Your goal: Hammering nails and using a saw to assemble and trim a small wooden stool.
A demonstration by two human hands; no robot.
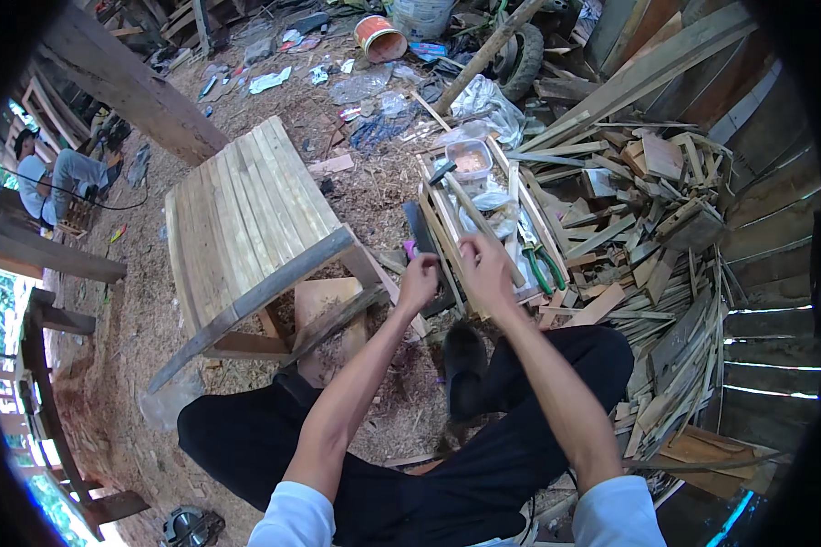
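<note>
My left hand [420,282] is closed, fingers drawn together, beside a dark flat bar [419,226] and a small purple item [410,248]. Whatever it may hold is too small to make out. Just to its right my right hand [487,276] is curled over the near left edge of a wooden tool tray [446,232]; its fingertips are partly hidden, and what they hold cannot be made out. Within the tray lie a hammer [442,173], green-handled pliers [540,259] and a clear plastic tub [468,159] of small pieces.
A slatted wooden chair [243,210] lies tipped on the left. Scrap wood [670,228] is heaped at right. A wooden post [137,82] rises behind the chair. A circular saw [192,527] sits lower left, an orange bucket [379,40] far off. Another person [50,178] sits far left.
</note>
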